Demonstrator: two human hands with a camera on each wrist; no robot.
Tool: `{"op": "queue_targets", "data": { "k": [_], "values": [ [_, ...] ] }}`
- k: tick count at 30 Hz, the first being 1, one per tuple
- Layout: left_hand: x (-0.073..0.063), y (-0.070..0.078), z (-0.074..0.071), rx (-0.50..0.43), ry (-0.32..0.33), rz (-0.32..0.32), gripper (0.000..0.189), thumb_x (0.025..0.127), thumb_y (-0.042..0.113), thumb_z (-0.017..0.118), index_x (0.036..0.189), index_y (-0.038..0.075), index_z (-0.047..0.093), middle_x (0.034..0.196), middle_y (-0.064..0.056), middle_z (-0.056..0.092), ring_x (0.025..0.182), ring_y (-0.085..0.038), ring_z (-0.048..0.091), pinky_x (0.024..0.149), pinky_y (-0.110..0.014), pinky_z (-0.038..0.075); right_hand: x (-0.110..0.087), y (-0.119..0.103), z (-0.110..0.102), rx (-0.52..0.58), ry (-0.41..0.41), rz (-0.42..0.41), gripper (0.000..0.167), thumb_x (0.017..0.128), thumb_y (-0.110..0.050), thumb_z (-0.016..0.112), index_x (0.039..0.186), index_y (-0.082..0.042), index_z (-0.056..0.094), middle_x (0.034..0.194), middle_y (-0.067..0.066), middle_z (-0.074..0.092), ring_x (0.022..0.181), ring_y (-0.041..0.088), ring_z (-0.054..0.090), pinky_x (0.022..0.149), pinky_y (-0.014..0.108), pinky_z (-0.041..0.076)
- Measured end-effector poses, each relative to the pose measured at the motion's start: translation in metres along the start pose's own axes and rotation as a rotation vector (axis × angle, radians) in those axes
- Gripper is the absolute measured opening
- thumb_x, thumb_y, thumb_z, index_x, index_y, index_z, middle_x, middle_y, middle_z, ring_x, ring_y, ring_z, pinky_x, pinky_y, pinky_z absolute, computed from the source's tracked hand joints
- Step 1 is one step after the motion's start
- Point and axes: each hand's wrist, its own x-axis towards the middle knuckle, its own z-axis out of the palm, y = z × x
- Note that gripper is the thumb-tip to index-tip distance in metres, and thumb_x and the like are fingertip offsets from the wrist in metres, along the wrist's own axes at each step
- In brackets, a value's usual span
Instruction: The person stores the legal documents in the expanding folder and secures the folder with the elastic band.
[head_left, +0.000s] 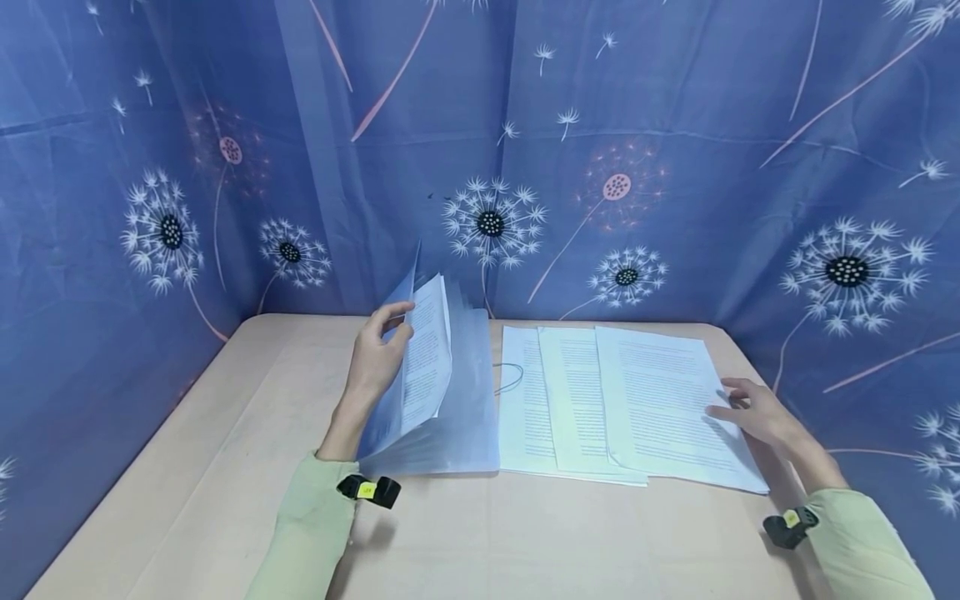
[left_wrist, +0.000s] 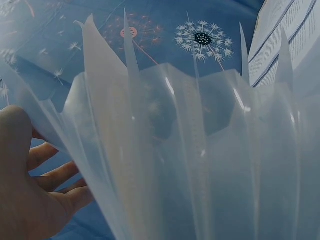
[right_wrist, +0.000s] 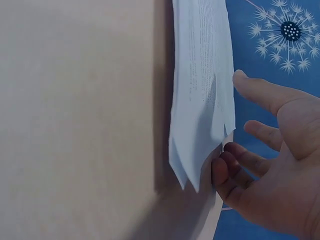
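A translucent blue expanding folder (head_left: 468, 400) stands spread on the table, with its front cover raised and tilted to the left. My left hand (head_left: 381, 354) pinches that cover's edge, the thumb on one side and fingers on the other. Printed sheets (head_left: 427, 350) stand inside the first pocket; the left wrist view shows several clear dividers (left_wrist: 220, 150) fanned out. To the right of the folder lie three overlapping stacks of printed paper. Beside the rightmost paper stack (head_left: 663, 400) is my right hand (head_left: 761, 417), its fingers loosely bent at the outer edge and the thumb apart from it.
The middle stack (head_left: 581, 392) and the left stack (head_left: 522, 417) are partly covered by their neighbours. A thin elastic loop (head_left: 512, 377) sticks out from the folder over the left stack. A blue dandelion-print curtain (head_left: 390, 167) surrounds the beige table (head_left: 225, 433) at the back and sides.
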Motion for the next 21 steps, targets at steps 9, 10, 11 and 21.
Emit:
{"op": "queue_targets", "data": {
  "k": [9, 10, 11, 21],
  "values": [
    [-0.0001, 0.0002, -0.0011, -0.001, -0.011, -0.005, 0.042, 0.097, 0.024, 0.048, 0.138, 0.02, 0.055, 0.147, -0.003, 0.049, 0.137, -0.026, 0.046, 0.108, -0.049, 0.045, 0.0021, -0.0031, 0.0015, -0.06, 0.033, -0.019, 0.089, 0.086, -0.029, 0.075, 0.142, 0.022, 0.028, 0.127, 0.047, 0.043, 0.115, 0.058, 0.047, 0.093, 0.063, 0.044],
    [-0.0001, 0.0004, -0.0014, -0.003, -0.012, -0.006, 0.042, 0.097, 0.024, 0.048, 0.138, 0.02, 0.056, 0.147, -0.003, 0.049, 0.137, -0.026, 0.046, 0.108, -0.05, 0.044, 0.0024, -0.0034, 0.0016, -0.07, 0.037, -0.024, 0.088, 0.085, -0.027, 0.075, 0.141, 0.022, 0.028, 0.126, 0.048, 0.043, 0.114, 0.057, 0.048, 0.092, 0.062, 0.045],
    [-0.0001, 0.0006, -0.0015, -0.004, -0.011, -0.007, 0.042, 0.097, 0.024, 0.048, 0.138, 0.02, 0.056, 0.147, -0.002, 0.049, 0.137, -0.026, 0.046, 0.108, -0.05, 0.044, 0.0027, -0.0035, 0.0017, -0.078, 0.04, -0.027, 0.087, 0.084, -0.025, 0.076, 0.141, 0.022, 0.029, 0.124, 0.048, 0.044, 0.111, 0.056, 0.049, 0.09, 0.061, 0.046],
    [-0.0007, 0.0009, -0.0016, -0.004, -0.018, -0.012, 0.042, 0.098, 0.024, 0.048, 0.138, 0.02, 0.056, 0.148, -0.003, 0.049, 0.137, -0.026, 0.046, 0.109, -0.05, 0.043, 0.0075, -0.0021, 0.0003, -0.074, -0.024, 0.056, 0.1, 0.083, -0.025, 0.077, 0.145, 0.023, 0.016, 0.125, 0.046, 0.044, 0.107, 0.051, 0.052, 0.084, 0.053, 0.05]
  ]
}}
